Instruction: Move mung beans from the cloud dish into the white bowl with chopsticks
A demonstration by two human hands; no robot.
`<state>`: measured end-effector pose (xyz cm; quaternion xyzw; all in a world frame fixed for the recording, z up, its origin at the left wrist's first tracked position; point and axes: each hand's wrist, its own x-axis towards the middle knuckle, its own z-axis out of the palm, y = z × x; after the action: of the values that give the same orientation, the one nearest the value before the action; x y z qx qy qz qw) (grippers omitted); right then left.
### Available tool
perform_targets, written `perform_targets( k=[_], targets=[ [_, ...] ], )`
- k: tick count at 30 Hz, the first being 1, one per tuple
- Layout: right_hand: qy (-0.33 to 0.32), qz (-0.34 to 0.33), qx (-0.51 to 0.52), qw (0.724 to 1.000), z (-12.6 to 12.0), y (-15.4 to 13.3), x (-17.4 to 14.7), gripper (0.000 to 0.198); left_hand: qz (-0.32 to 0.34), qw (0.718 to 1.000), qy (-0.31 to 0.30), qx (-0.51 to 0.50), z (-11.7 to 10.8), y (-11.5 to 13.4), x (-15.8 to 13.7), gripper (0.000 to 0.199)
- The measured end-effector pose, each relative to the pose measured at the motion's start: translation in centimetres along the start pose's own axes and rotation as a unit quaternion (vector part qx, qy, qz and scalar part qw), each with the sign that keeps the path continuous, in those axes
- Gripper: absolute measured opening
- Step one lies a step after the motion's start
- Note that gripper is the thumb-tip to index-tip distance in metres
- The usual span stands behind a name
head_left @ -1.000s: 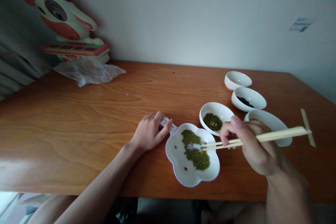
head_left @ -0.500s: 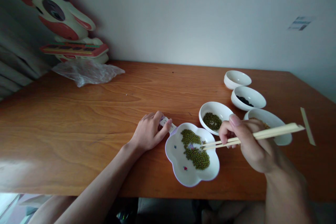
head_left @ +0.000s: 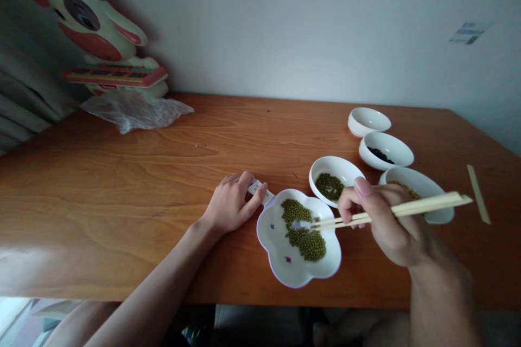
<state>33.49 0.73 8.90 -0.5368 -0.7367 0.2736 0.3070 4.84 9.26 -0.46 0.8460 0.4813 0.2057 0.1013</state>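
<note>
My left hand (head_left: 234,200) is closed around the short handle of a white flower-shaped dish (head_left: 279,271) with a lilac rim. Green mung beans (head_left: 311,245) lie in two loose heaps on the dish's floor. In my right hand (head_left: 382,217) is a pair of light wooden chopsticks (head_left: 411,207), slanting down to the left. Their tips are inside the dish among the beans, near its right side; whether a bean is between them I cannot tell. Just behind the dish, a white bowl (head_left: 345,165) holds more green beans. My right hand partly covers that bowl's right edge.
Another white bowl (head_left: 442,216) with tan grains stands behind my right hand. Beyond it are a bowl (head_left: 396,146) with black beans and a white bowl (head_left: 360,127). A chopstick wrapper-like strip (head_left: 479,195) lies right. A cow toy keyboard (head_left: 118,73) and plastic bag (head_left: 138,111) stand back left.
Almost nothing differs. The view has shifted very slightly, while both hands, the dish and the chopsticks keep nearly the same places.
</note>
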Motion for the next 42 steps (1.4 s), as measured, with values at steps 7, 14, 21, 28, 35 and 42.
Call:
perform_targets(
  k=[7, 14, 21, 28, 35, 42],
  targets=[
    [0.024, -0.017, -0.014, 0.999, 0.4, 0.2, 0.2, 0.061, 0.001, 1.0, -0.002, -0.002, 0.1, 0.0, 0.0, 0.039],
    [0.053, -0.03, 0.021, 0.998, -0.1, 0.4, -0.4, 0.061, 0.0, 1.0, -0.002, -0.008, -0.1, 0.0, 0.0, 0.038],
    [0.007, -0.009, 0.011, 1.0, -0.2, 0.0, 0.0, 0.06, -0.003, 1.0, -0.005, -0.009, 0.0, 0.0, 0.0, 0.037],
    [0.019, -0.014, -0.017, 1.0, 0.3, 0.0, 0.3, 0.063, -0.001, 1.0, -0.005, -0.009, -0.1, 0.1, 0.0, 0.037],
    [0.009, -0.014, 0.004, 1.0, 0.5, 0.2, 0.2, 0.063, -0.004, 1.0, -0.009, -0.008, 0.1, -0.1, 0.1, 0.038],
    [0.028, -0.018, 0.008, 0.999, 0.7, 0.0, 0.4, 0.062, -0.003, 1.0, -0.01, -0.006, 0.1, -0.1, 0.0, 0.037]
  ],
)
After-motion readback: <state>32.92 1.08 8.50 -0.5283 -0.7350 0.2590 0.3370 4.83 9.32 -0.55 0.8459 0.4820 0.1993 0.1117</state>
